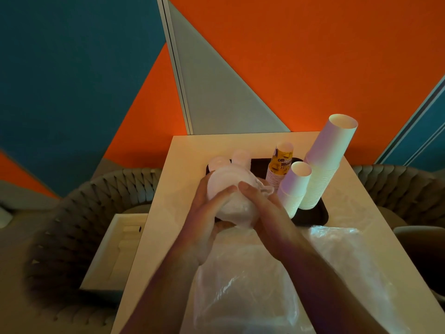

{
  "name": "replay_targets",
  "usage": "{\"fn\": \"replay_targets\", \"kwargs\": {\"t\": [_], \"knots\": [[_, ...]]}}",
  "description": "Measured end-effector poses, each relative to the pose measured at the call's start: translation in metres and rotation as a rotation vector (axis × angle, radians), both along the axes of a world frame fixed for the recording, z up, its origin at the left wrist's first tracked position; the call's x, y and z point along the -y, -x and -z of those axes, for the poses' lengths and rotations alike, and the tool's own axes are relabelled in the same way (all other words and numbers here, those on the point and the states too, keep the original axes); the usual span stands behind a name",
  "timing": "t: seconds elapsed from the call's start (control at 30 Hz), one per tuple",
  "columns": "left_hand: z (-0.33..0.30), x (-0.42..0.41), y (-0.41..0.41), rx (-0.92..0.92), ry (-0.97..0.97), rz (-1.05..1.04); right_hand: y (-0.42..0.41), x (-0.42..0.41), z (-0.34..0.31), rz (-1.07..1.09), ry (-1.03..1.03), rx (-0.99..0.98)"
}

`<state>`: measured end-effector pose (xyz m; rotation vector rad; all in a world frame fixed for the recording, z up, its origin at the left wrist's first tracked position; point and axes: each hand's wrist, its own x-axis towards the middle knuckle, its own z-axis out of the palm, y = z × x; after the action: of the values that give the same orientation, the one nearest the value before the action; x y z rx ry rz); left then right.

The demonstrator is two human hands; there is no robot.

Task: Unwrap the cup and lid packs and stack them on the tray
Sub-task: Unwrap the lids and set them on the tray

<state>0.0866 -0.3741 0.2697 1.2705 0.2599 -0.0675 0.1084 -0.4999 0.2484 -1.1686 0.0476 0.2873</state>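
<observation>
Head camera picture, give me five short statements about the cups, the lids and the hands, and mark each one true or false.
1. Both hands, left hand and right hand, hold the stack of white plastic lids in clear wrap. True.
2. The tall stack of plain white paper cups lies flat on the white table. False: it stands with its base on the dark tray, leaning.
3. A stack of yellow printed paper cups stands behind the shorter stack of plain white paper cups. True.
4. The crumpled clear plastic wrap lies on the tray. False: it lies on the table, nearer the person.
5. The left hand is free. False: it grips the lid stack.
</observation>
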Motion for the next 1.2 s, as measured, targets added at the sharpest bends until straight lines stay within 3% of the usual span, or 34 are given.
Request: {"fn": "replay_targets", "kwargs": {"t": [0.13,0.37,0.5,0.63,0.73,0.9,1.13,1.2], "knots": [[0.002,-0.005,-0.002,-0.052,0.203,-0.073,0.002,0.008,0.001,0.1,0.104,0.065],[0.004,-0.008,-0.001,-0.039,0.328,-0.071,0.001,0.015,0.012,0.112,0.339,0.206],[0.005,-0.011,-0.002,-0.01,0.257,-0.128,0.005,0.022,0.01,0.024,0.24,0.282],[0.008,-0.004,0.0,-0.028,0.27,-0.139,0.003,0.018,0.006,-0.061,0.311,0.43],[0.005,-0.004,0.001,-0.025,0.354,-0.095,-0.001,0.023,0.013,0.052,0.249,0.374],[0.006,-0.008,0.0,-0.09,0.548,-0.07,-0.005,0.036,0.04,0.045,0.48,0.294],[0.013,-0.006,0.007,-0.133,0.408,-0.043,-0.012,0.044,0.053,-0.063,0.594,0.106],[0.016,-0.005,0.007,-0.121,0.289,-0.085,-0.015,0.046,0.046,0.036,0.568,0.129]]}}
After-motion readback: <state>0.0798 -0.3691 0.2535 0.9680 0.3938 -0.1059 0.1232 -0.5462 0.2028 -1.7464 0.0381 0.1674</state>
